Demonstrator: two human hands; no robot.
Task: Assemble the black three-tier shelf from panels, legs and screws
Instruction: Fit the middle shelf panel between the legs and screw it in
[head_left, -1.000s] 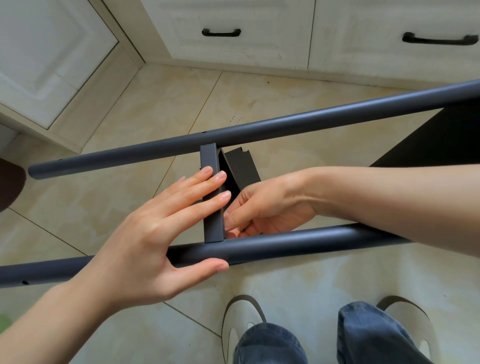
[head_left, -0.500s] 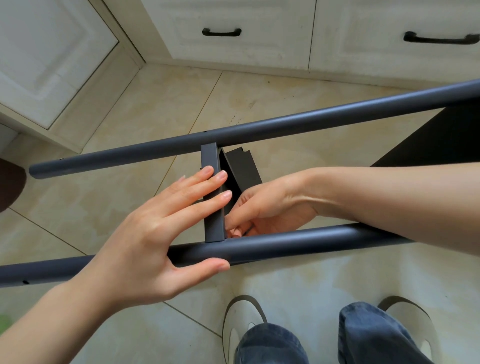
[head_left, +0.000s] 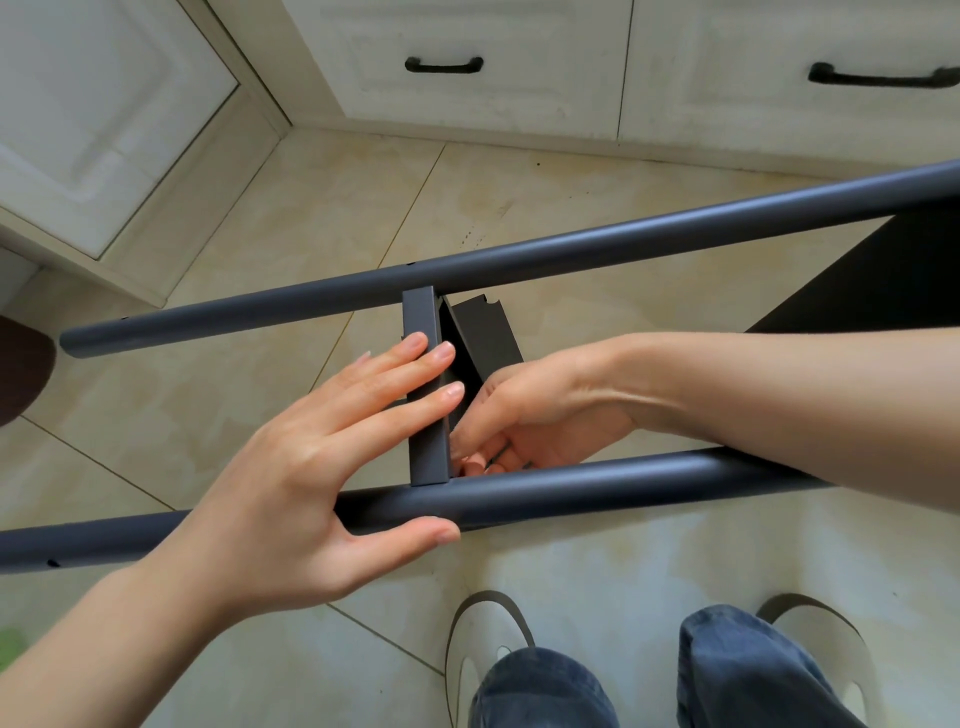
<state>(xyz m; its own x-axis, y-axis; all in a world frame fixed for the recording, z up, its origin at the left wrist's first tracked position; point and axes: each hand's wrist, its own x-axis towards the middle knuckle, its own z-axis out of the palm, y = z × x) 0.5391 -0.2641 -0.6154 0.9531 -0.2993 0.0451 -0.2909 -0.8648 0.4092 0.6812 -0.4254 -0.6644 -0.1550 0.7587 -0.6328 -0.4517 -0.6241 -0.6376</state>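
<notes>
Two dark grey tubular legs lie across the view, the far leg (head_left: 571, 249) above and the near leg (head_left: 649, 480) below. A black shelf panel (head_left: 420, 322) stands on edge between them, its face (head_left: 483, 332) dropping away toward the floor. My left hand (head_left: 311, 467) presses straight fingers on the panel's top edge, with its thumb against the near leg. My right hand (head_left: 540, 410) reaches in between the legs. Its curled fingertips pinch something small and dark at the corner where panel meets near leg. What they pinch is hidden.
Another black panel (head_left: 883, 280) fills the right edge between the legs. White cabinets with black drawer handles (head_left: 444, 65) close off the far side and the left. Beige floor tiles lie below. My knees in jeans (head_left: 540, 691) and slippers are at the bottom. A brown object (head_left: 21, 374) sits at the left.
My right hand's fingertips have shifted slightly at the panel's corner. My left hand, the legs and the panel have stayed put.
</notes>
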